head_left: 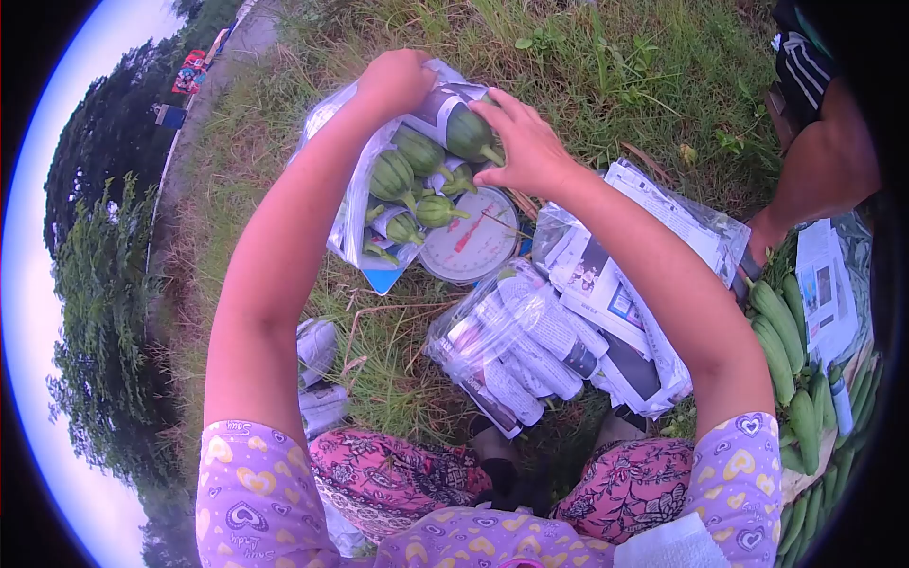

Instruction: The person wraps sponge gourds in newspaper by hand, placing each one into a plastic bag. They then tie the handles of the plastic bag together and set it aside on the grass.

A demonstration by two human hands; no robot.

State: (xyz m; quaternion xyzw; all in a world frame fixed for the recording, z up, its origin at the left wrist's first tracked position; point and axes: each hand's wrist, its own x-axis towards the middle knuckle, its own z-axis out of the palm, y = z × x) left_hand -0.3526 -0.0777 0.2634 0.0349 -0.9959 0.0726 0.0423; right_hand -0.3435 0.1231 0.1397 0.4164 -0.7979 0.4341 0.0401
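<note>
Stretching both arms forward over the grass [606, 76]. Holding the far edge of the plastic bag [343, 222] with the left grip [398, 83], curled closed, with fingertips hidden from view. Touching a gourd [469, 133], partly wrapped in paper, with the right grip [519, 137], spread wide between thumb and fingers; cannot tell whether really gripping it. Can see this gourd at the right side of the bag's mouth, next to other green gourds [390, 175] lying inside. Can see also a scale [488, 241] with round dial, just beside the bag; cannot tell whether bearing its weight. Nearer to the body, can find a pack [511, 341] of paper-wrapped rolls in clear plastic and, touching it, newspapers [579, 275] partly behind the right forearm. At far right, can notice another person's arm [833, 161], reaching down near long green vegetables [776, 322].
</note>
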